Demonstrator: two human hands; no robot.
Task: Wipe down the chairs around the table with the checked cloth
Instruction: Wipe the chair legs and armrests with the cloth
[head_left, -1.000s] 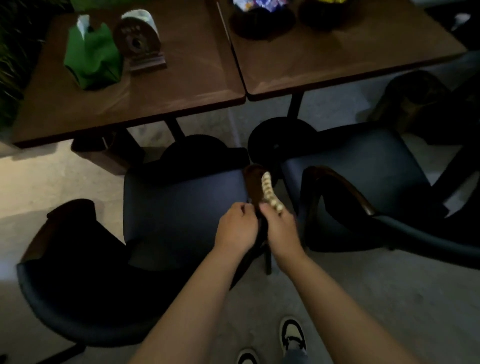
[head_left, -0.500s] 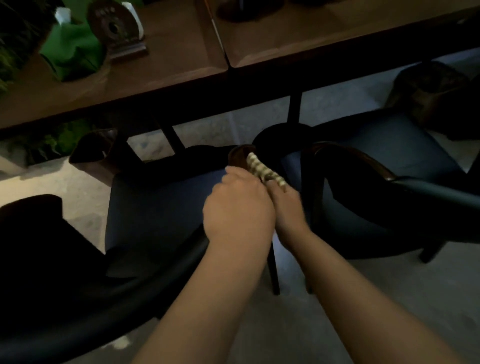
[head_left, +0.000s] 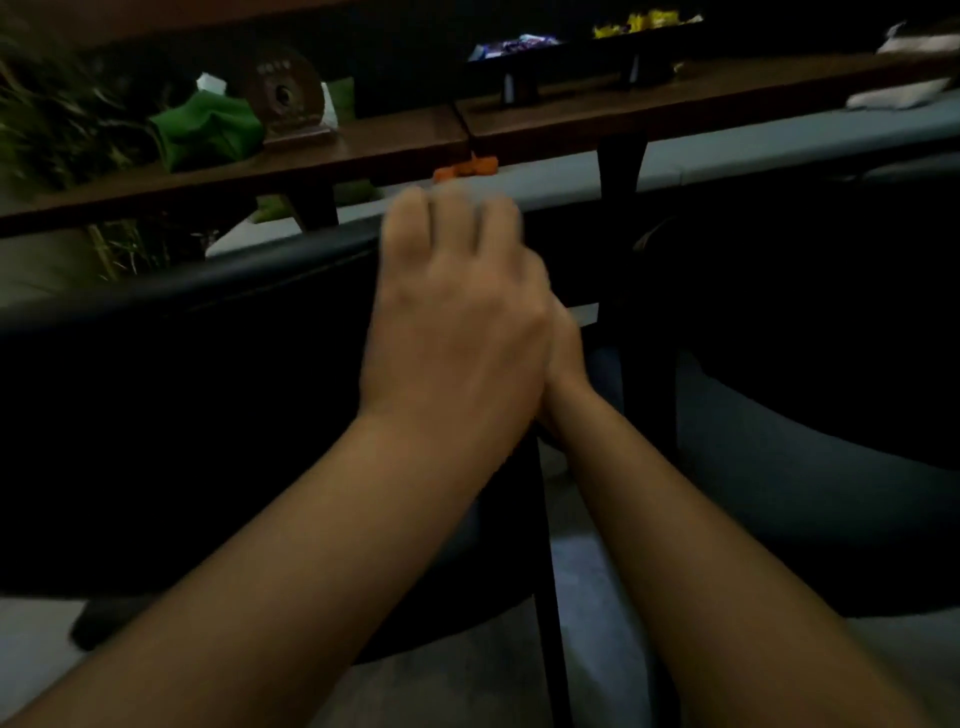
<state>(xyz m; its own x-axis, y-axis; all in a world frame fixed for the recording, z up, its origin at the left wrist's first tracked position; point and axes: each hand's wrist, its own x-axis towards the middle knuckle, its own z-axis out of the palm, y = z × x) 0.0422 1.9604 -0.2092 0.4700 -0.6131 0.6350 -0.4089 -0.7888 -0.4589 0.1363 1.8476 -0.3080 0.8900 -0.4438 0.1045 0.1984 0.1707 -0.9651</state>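
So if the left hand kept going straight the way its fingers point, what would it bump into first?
Probably the edge of the wooden table, just beyond the left hand, whose blurred fingers point up and away over the dark chair. Depth is unclear, so it might pass beneath.

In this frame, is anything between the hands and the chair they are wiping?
Nothing visible. The left hand sits right at the dark chair, covering most of the right hand behind it. The checked cloth is hidden, so contact with it cannot be confirmed. The table stands beyond, out of the way.
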